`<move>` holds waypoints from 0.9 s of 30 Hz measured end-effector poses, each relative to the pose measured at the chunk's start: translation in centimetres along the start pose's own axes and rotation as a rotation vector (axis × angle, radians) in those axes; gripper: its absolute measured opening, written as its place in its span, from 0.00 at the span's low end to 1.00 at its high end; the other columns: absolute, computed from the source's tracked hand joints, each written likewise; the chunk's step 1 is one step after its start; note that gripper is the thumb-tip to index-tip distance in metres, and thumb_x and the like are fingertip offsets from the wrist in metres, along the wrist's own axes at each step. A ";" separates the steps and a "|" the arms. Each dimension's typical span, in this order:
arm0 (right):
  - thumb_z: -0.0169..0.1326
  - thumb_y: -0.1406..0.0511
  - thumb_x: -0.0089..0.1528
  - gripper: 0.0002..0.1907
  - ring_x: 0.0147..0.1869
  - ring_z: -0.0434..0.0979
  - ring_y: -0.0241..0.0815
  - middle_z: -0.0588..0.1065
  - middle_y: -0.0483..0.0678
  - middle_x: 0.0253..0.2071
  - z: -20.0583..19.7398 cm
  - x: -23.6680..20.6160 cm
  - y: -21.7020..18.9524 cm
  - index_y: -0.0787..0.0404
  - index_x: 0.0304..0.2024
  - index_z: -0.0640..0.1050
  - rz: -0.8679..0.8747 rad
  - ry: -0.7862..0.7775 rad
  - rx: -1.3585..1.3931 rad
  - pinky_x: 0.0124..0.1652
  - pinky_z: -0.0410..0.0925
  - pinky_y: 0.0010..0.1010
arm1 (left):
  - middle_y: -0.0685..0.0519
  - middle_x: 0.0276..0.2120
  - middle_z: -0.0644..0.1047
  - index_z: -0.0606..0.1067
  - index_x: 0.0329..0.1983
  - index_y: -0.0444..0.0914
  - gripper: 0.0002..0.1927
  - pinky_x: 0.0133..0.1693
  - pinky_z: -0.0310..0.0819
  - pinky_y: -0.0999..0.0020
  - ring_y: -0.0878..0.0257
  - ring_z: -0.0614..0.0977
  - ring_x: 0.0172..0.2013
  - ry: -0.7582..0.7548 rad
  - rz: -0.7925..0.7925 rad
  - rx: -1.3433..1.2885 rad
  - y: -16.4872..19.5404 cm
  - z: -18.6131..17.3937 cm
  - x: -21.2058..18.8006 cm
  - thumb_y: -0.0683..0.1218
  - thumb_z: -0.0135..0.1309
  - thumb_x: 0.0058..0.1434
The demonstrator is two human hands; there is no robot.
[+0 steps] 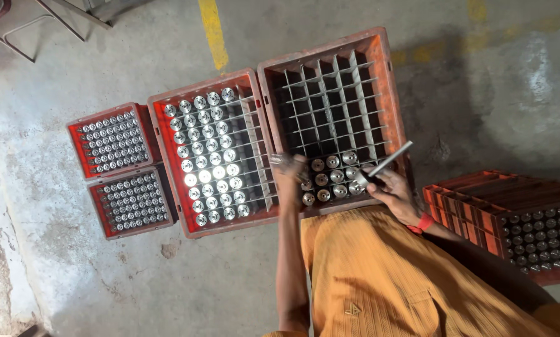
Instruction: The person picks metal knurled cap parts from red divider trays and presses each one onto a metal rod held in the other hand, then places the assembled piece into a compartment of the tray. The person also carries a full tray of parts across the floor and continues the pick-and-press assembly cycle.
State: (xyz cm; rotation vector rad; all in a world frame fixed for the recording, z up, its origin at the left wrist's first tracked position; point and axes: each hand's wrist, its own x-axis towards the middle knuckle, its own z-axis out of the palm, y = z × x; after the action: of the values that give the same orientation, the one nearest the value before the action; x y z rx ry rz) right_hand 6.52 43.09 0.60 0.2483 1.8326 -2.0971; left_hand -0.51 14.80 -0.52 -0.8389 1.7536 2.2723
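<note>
Red-orange crates [330, 56]; shiny silver metal parts [208, 156]; grey concrete floor [74, 56], yellow painted line [214, 31]; orange ribbed shirt [380, 274]; red wristband [425, 223].

Person viewed from above by the head camera. Upper garment: an orange-mustard shirt [380, 274] of finely ribbed or striped weave, with vertical lines running the length of the cloth. A chest pocket with a flap sits low on the front, bearing a small triangular emblem [353, 308]. Sleeves are short; both forearms are bare. The left hand [290, 170] carries no visible band. The right hand [393, 189] has a red band [424, 223] at the wrist, plain, snug-fitting. Rings or other ornaments on the fingers cannot be made out.
</note>
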 end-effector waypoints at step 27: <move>0.59 0.68 0.67 0.20 0.50 0.75 0.33 0.79 0.47 0.51 -4.6 1.7 -1.4 0.66 0.61 0.76 -0.191 0.254 0.062 0.48 0.69 0.24 | 0.39 0.52 0.75 0.65 0.71 0.38 0.37 0.41 0.79 0.56 0.43 0.82 0.44 -0.534 0.703 1.203 -2.6 9.1 -4.3 0.36 0.57 0.56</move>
State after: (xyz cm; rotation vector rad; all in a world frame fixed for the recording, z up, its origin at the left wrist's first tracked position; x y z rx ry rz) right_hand 4.04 47.56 0.61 0.3854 2.0059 -2.3470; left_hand 1.15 24.91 0.96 0.6088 2.6921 0.9672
